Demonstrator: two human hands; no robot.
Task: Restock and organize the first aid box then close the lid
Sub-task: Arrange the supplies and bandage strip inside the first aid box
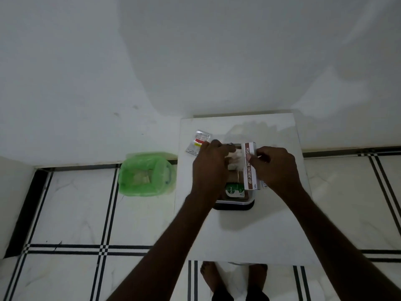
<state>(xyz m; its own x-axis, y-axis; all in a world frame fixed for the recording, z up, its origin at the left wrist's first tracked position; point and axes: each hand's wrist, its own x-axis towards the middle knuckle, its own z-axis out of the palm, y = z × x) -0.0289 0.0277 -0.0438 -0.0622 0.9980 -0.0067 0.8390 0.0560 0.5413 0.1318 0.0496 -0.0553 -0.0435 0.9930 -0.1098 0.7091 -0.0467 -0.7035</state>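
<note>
The first aid box (235, 203), a clear tub on a dark base, stands open on the small white table (249, 231). Inside it I see a green Dettol pack (234, 190) and a whitish bundle (235, 156). My right hand (275, 165) grips a white and brown ointment carton (251, 168) that lies lengthwise along the box's right side. My left hand (211, 164) reaches into the far left of the box, fingers curled beside the whitish bundle; whether it holds anything is hidden. A silver sachet (198, 143) lies on the table beyond my left hand.
A bin lined with a green bag (146, 173) stands on the tiled floor left of the table. The wall rises right behind the table. My bare feet (234, 276) show under the table's near edge.
</note>
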